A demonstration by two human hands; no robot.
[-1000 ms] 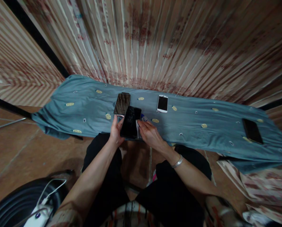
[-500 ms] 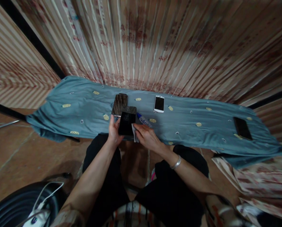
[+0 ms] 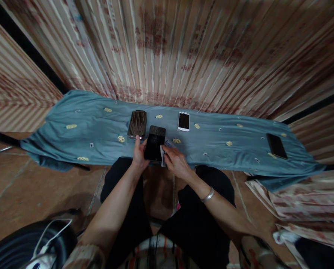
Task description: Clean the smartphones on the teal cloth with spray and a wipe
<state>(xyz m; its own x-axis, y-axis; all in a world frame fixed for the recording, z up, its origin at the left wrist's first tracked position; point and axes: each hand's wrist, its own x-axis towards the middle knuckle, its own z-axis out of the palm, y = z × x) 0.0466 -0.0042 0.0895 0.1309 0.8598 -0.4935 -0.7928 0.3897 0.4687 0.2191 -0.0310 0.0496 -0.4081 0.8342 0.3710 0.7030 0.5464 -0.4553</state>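
Observation:
A black phone [image 3: 155,144] is held at the near edge of the cloth-covered table, its dark screen facing up. My left hand [image 3: 139,155] grips its left side. In my right hand [image 3: 176,161] a small grey cloth [image 3: 162,156] is pinched against the phone's right edge. Just beyond my left fingers lies a stack of dark phones [image 3: 137,124]. A clear bottle [image 3: 169,142] lies partly hidden behind the held phone and my right hand.
A white phone [image 3: 184,121] lies past my hands, and another black phone [image 3: 276,145] is at the table's right end. The blue-green tablecloth [image 3: 54,138] reaches a pleated curtain [image 3: 167,56]. A black coil [image 3: 23,243] with a white cable sits at lower left.
The held phone and my left hand have shifted right, away from the stacked phones, uncovering more of them. The phone now hides the bottle's blue end. The whole view has shifted slightly.

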